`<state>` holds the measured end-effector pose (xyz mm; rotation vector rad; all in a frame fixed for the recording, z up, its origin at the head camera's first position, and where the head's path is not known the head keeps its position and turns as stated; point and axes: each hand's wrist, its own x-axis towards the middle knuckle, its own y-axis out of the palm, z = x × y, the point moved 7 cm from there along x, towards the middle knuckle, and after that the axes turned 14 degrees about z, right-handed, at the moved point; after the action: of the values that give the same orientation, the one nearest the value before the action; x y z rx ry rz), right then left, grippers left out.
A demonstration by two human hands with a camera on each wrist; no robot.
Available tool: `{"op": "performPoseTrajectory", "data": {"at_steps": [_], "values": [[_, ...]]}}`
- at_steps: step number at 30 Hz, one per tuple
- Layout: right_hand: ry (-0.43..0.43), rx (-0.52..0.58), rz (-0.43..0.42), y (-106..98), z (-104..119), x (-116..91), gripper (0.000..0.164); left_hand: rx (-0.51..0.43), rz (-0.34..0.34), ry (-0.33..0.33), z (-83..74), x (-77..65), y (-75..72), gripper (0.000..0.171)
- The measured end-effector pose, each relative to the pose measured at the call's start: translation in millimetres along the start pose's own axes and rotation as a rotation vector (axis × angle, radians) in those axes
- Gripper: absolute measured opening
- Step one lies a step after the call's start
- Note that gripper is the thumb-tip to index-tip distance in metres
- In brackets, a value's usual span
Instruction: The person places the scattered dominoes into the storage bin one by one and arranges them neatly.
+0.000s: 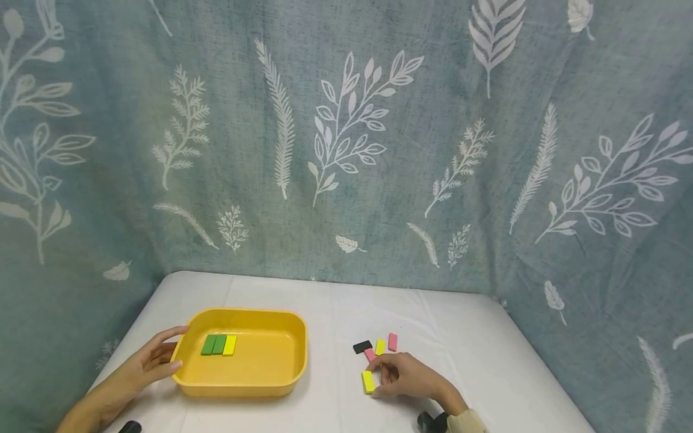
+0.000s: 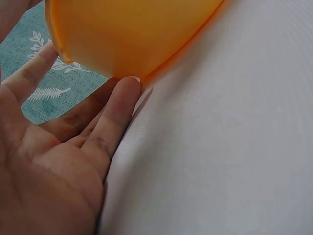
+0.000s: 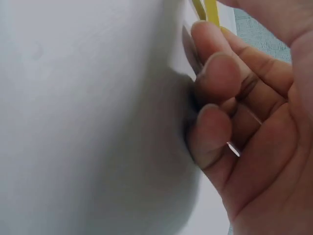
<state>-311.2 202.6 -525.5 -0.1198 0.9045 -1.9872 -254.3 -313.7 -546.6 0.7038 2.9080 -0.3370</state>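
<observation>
On the left stands a yellow tray (image 1: 238, 391), with two green blocks (image 1: 219, 344) and a yellow block (image 1: 230, 345) side by side in it. My left hand (image 1: 154, 359) touches the tray's left end with spread fingers; in the left wrist view a fingertip (image 2: 128, 84) meets its lower wall. My right hand (image 1: 403, 377) pinches another yellow block (image 1: 368, 382) by its ends between thumb and forefinger, close over the table. In the right wrist view a yellow edge (image 3: 212, 12) shows past the fingertips, and the other fingers curl inward.
Just beyond my right hand lie a black block (image 1: 363, 347), a pink block (image 1: 370, 355), a yellow block (image 1: 380, 347) and another pink block (image 1: 392, 342). A white cloth covers the table (image 1: 325, 337). Leaf-patterned teal curtains (image 1: 346, 228) hang behind and at both sides.
</observation>
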Motion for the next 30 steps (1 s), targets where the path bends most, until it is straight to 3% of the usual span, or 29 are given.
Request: {"op": "performPoseTrajectory", "data": {"at_steps": [20,30], "values": [[-0.062,0.0,-0.173,-14,17,3,0.039,0.003,0.007,-0.003,-2.0,-2.2,2.6,0.073],[-0.066,-0.034,-0.191,-23,34,16,0.037,0.006,-0.001,-0.005,-1.8,-1.1,1.9,0.073]]}}
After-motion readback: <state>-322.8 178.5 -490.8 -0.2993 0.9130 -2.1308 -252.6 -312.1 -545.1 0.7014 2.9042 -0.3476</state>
